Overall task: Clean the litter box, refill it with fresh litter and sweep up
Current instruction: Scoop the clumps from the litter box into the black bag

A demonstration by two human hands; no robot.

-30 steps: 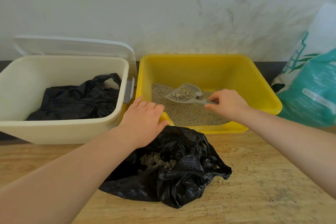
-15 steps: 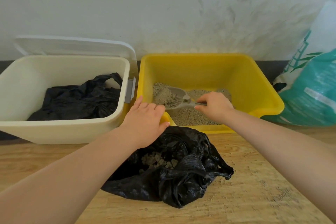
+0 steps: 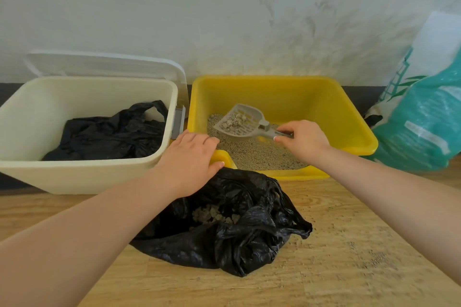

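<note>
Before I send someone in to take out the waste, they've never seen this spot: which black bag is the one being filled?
Start at the yellow litter box against the wall. On the wooden floor right in front of it lies a crumpled black bag, open at the top, under the left hand. Unlike the black bag lining the cream bin, it shows grey litter clumps inside.

Single view only: head-worn wide-angle cam, so there's no second view to overlap with. It looks forward and down from above and behind both forearms, facing the white wall (image 3: 224, 7). Close range: arms enter from the bottom corners, and the fingers (image 3: 283, 132) of the right hand (image 3: 303, 141) sit near frame centre. The left hand (image 3: 189, 159) is just left of them. Wood floor (image 3: 349, 244) fills the near edge below the fingers; wall base runs beyond them. Edges bow from lens distortion.
</note>
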